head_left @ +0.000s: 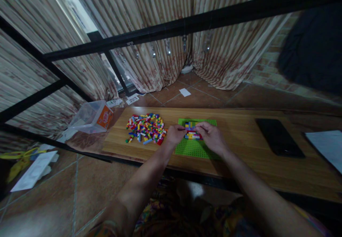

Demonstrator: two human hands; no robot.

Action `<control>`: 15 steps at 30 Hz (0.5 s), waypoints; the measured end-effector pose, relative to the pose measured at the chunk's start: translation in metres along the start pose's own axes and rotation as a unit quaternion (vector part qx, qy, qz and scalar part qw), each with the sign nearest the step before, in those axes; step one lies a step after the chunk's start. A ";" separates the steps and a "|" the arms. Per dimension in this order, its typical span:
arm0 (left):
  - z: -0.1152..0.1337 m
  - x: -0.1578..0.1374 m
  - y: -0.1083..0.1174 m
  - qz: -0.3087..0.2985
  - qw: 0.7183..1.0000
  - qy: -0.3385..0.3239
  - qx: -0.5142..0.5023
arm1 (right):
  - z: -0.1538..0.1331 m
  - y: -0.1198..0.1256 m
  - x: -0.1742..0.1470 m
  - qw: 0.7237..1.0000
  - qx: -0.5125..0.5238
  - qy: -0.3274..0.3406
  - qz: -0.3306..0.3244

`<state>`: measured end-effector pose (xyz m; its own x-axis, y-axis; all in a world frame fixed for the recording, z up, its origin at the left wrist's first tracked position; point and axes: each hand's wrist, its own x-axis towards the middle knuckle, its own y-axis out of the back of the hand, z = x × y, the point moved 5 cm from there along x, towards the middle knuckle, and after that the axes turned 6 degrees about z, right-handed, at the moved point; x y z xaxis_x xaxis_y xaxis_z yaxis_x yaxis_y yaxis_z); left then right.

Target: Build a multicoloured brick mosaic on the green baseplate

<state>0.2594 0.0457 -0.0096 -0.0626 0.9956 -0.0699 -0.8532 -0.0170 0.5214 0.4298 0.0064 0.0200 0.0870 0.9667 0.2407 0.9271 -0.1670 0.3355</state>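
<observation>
A green studded baseplate lies on the wooden table, with a patch of coloured toy bricks in blue, yellow, red, white and purple built on its upper part. My left hand reaches in over the plate's left edge, fingers closed in a pinch at the bricks' left side. On the opposite side, my right hand has its thumb and fingers pinched together over the bricks' right side. Whatever sits between the fingertips of either hand is too small to make out. Left of my left hand spreads a pile of loose toy bricks.
A clear plastic box with an orange label stands past the table's left end. On the right of the wooden table lies a black tablet-like slab, with white paper beyond it. A black metal bar crosses before the curtains.
</observation>
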 end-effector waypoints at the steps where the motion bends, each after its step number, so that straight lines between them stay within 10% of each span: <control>1: 0.000 0.000 0.000 -0.002 1.000 0.000 -0.004 | -0.003 -0.002 -0.001 0.999 -0.025 0.026 0.005; 15: -0.009 0.000 -0.004 -0.048 0.999 -0.007 -0.009 | 0.005 -0.029 -0.006 0.978 -0.173 0.096 0.068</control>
<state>0.2581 0.0447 -0.0198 0.0270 0.9940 -0.1059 -0.8640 0.0765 0.4977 0.4040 0.0065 0.0039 0.1000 0.8820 0.4605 0.7302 -0.3794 0.5682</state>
